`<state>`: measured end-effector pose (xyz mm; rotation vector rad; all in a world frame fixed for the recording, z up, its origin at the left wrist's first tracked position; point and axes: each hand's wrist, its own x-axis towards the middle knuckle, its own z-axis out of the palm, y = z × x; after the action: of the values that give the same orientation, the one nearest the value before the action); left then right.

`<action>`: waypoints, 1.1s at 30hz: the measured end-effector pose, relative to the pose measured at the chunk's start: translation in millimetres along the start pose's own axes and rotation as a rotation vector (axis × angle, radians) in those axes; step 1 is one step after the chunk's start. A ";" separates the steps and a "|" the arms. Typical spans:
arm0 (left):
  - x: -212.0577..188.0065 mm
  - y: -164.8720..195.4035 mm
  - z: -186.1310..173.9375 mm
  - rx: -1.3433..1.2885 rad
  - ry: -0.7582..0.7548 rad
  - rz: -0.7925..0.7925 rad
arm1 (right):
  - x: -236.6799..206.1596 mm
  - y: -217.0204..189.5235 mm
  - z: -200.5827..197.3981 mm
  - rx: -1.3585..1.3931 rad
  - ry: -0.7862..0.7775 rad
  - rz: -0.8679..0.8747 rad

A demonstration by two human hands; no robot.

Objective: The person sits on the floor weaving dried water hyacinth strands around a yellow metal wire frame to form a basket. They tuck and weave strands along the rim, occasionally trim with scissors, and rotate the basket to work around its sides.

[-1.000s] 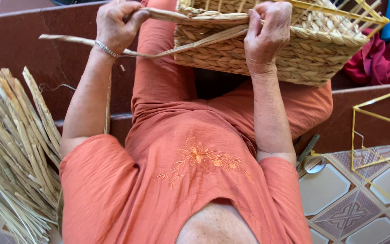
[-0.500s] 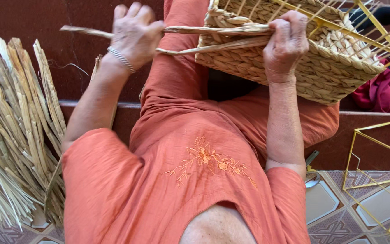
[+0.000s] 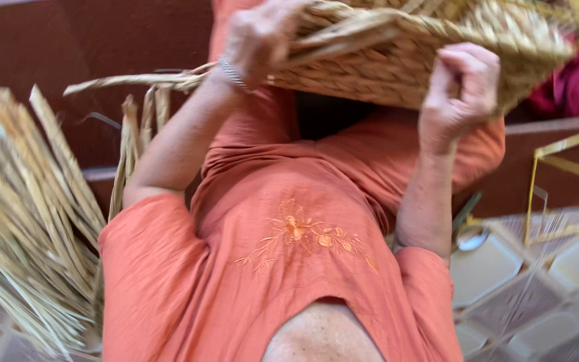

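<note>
- Woven basket (image 3: 410, 60) rests tilted on the person's lap, between both raised hands.
- Left hand (image 3: 259, 37) presses on the basket's side, fingers curled around a long straw strand (image 3: 135, 82) trailing outward from it.
- Right hand (image 3: 460, 87) is clenched against the basket's lower edge; whether it pinches anything, I cannot tell.
- Dried reeds (image 3: 28, 221) lie piled below the left elbow; patterned floor tiles (image 3: 504, 268) and a yellow wire frame (image 3: 557, 151) sit below the right hand.

Head camera, steeply downward, close.

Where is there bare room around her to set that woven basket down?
Bare patterned floor tiles lie right of her lap, bordered by the yellow wire frame. The left is crowded with dried straw. Both hands grip the basket.
</note>
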<state>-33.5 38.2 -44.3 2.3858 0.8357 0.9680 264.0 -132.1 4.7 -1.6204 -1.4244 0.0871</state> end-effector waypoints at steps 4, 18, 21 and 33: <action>-2.8 10.2 0.4 0.054 0.019 0.013 | -71.4 37.5 -112.8 -0.010 0.264 0.366; -16.2 35.0 -13.2 -0.098 0.015 -0.355 | -314.5 60.2 -220.8 -0.327 -0.004 1.033; -21.9 36.6 -12.7 0.006 0.025 -0.213 | -320.9 63.2 -192.6 -0.423 -0.049 0.870; -7.8 50.2 14.5 -0.155 0.137 -0.335 | -308.8 103.7 -226.5 0.020 0.333 1.347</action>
<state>-8.8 -5.8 -28.4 1.9845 1.1238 1.0235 376.2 -499.6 -94.1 -2.1668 0.0901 0.5577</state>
